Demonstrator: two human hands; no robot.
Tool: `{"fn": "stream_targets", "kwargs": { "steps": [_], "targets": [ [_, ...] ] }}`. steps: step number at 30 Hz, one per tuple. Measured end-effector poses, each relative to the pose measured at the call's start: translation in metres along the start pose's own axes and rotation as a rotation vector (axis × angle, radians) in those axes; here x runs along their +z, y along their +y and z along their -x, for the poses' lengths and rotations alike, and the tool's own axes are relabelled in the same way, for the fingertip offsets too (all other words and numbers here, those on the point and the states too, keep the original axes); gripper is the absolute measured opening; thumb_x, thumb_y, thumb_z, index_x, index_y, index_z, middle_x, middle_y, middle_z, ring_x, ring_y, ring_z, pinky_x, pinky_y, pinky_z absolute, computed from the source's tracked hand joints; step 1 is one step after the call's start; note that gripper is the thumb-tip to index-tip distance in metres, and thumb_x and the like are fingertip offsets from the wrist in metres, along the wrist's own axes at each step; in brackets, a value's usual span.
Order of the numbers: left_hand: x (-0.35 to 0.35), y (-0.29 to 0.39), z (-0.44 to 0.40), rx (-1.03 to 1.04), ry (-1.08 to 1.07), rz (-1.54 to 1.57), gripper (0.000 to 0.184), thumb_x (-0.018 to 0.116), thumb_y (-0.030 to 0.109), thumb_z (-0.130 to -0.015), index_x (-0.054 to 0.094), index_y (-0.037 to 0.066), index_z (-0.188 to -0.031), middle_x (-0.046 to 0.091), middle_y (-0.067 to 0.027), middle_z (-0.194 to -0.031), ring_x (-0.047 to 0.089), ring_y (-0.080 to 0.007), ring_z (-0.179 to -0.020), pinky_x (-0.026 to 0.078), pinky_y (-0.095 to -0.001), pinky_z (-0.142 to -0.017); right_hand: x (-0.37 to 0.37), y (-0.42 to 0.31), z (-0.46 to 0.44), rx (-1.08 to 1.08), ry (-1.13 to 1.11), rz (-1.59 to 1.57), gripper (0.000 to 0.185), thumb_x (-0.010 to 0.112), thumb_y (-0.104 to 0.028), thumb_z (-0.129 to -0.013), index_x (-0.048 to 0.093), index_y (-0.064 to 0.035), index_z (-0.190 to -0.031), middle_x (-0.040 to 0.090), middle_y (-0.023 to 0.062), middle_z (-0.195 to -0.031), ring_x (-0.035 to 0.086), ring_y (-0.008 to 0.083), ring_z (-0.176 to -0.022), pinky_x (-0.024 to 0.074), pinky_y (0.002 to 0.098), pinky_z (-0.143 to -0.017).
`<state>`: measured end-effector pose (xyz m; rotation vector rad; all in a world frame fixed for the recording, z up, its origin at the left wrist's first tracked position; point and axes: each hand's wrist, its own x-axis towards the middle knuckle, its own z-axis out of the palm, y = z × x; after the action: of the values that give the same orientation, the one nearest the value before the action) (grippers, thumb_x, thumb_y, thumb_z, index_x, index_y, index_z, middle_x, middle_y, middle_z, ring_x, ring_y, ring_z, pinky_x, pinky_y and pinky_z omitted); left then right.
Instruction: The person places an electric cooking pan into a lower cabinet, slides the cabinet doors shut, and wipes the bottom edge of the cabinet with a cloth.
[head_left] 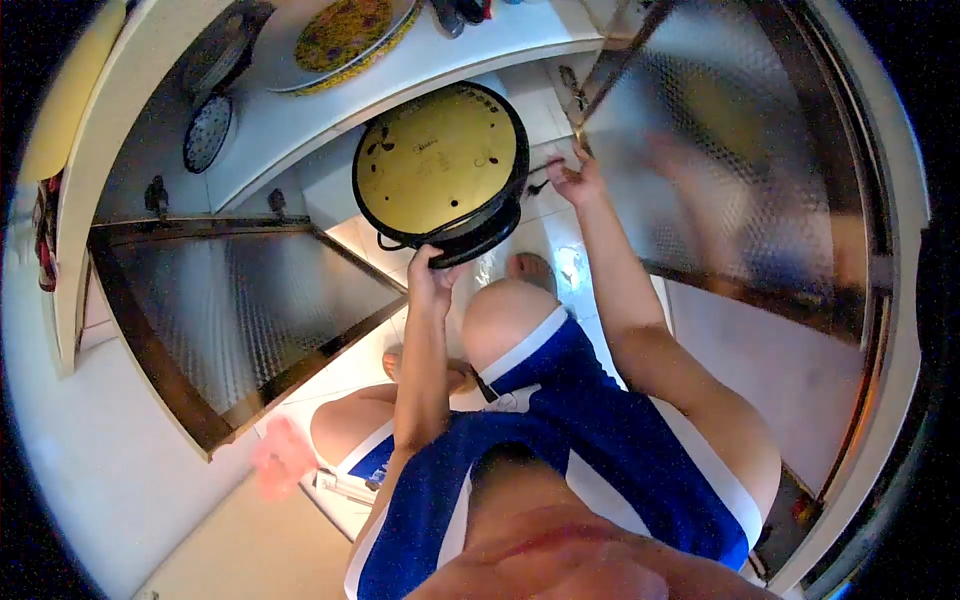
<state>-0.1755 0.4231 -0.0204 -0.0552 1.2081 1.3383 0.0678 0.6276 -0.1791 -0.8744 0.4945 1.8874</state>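
A round black appliance with a gold disc face [440,160] is tilted in front of the cabinet opening, below the white shelf. My left hand [432,280] grips its lower rim. To the right of the appliance, my right hand [576,178] has its fingers bent together around a thin dark cord [545,172], close to the edge of the right cabinet door [740,170]. The cord reaches toward the appliance's right side.
An open glass-panelled door [250,320] stands at left. Above, the white shelf [400,85] carries a patterned plate [345,35]. A perforated dark utensil [208,130] hangs at upper left. A pink plastic bag [282,457] lies near the floor beside my knee.
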Motion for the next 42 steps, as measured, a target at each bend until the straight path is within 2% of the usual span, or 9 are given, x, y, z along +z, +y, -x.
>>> {"fn": "stream_targets", "kwargs": {
  "steps": [1,4,6,8,11,23,36,38,42],
  "targets": [
    [-0.003,0.002,-0.002,0.015,0.006,-0.012,0.030,0.053,0.015,-0.074,0.052,0.005,-0.102,0.059,-0.0075,-0.097,0.060,-0.0196,-0.087,0.054,-0.0306,-0.075,0.025,0.009,0.042,-0.003,0.073,0.023,0.028,0.054,-0.025,-0.086,0.050,-0.0016,-0.099,0.050,0.0017,-0.070,0.045,0.0137,-0.057,0.0383,0.0236,-0.048],
    [-0.008,0.005,-0.011,0.058,0.058,-0.060,0.030,0.054,0.015,-0.073,0.051,0.005,-0.101,0.059,-0.0078,-0.094,0.061,-0.0188,-0.081,0.054,-0.0279,-0.068,0.033,0.019,0.078,-0.202,0.048,0.299,0.018,0.048,-0.019,-0.089,0.051,-0.0062,-0.101,0.048,-0.0024,-0.067,0.038,0.0073,-0.053,0.0289,0.0189,-0.043],
    [-0.019,0.001,-0.021,0.086,0.106,-0.166,0.029,0.054,0.017,-0.073,0.052,0.006,-0.100,0.059,-0.0074,-0.093,0.060,-0.0174,-0.078,0.052,-0.0273,-0.066,0.053,0.031,0.130,-0.195,0.056,0.381,0.017,0.043,-0.016,-0.091,0.052,-0.0100,-0.105,0.048,-0.0033,-0.069,0.034,0.0047,-0.051,0.0289,0.0200,-0.044],
    [-0.022,0.003,-0.029,0.088,0.084,-0.187,0.028,0.055,0.018,-0.073,0.052,0.006,-0.098,0.059,-0.0059,-0.091,0.057,-0.0165,-0.077,0.049,-0.0268,-0.065,0.063,0.041,0.160,-0.277,0.024,0.732,0.024,0.041,-0.016,-0.093,0.051,-0.0109,-0.114,0.047,-0.0053,-0.069,0.032,0.0043,-0.052,0.0276,0.0191,-0.045],
    [-0.023,0.006,-0.046,0.083,0.070,-0.215,0.027,0.056,0.018,-0.072,0.053,0.008,-0.097,0.059,-0.0040,-0.089,0.057,-0.0154,-0.078,0.048,-0.0257,-0.066,0.073,0.048,0.176,-0.393,-0.045,0.824,0.029,0.041,-0.019,-0.094,0.049,-0.0126,-0.122,0.046,-0.0067,-0.070,0.031,0.0033,-0.054,0.0269,0.0179,-0.047],
    [0.021,0.001,-0.163,0.030,-0.111,-0.215,0.031,0.057,0.018,-0.072,0.052,0.010,-0.102,0.060,-0.0040,-0.093,0.056,-0.0174,-0.087,0.047,-0.0350,-0.076,0.103,0.009,0.085,-0.636,-0.176,0.878,0.030,0.041,-0.021,-0.095,0.052,-0.0168,-0.123,0.046,-0.0073,-0.071,0.035,0.0031,-0.056,0.0297,0.0170,-0.046],
    [0.059,-0.012,-0.240,0.000,-0.213,-0.079,0.034,0.055,0.017,-0.076,0.050,0.009,-0.109,0.059,-0.0062,-0.100,0.058,-0.0204,-0.091,0.046,-0.0351,-0.082,0.110,-0.014,0.030,-0.621,-0.209,0.850,0.030,0.040,-0.018,-0.096,0.049,-0.0138,-0.124,0.048,-0.0061,-0.072,0.035,0.0035,-0.057,0.0260,0.0165,-0.046],
    [0.052,-0.014,-0.263,-0.032,-0.249,-0.070,0.035,0.055,0.016,-0.076,0.049,0.008,-0.110,0.058,-0.0068,-0.101,0.058,-0.0208,-0.093,0.046,-0.0356,-0.083,0.108,-0.016,0.019,-0.663,-0.209,0.893,0.030,0.047,-0.023,-0.093,0.053,-0.0189,-0.123,0.051,-0.0072,-0.075,0.041,0.0042,-0.058,0.0310,0.0178,-0.047],
    [0.061,-0.019,-0.258,-0.041,-0.243,-0.057,0.037,0.054,0.015,-0.075,0.048,0.007,-0.111,0.057,-0.0086,-0.105,0.057,-0.0219,-0.096,0.047,-0.0371,-0.085,0.116,-0.010,0.004,-0.649,-0.194,0.855,0.036,0.049,-0.027,-0.092,0.048,-0.0164,-0.127,0.053,-0.0061,-0.075,0.043,0.0045,-0.058,0.0317,0.0187,-0.047]
  ]
}}
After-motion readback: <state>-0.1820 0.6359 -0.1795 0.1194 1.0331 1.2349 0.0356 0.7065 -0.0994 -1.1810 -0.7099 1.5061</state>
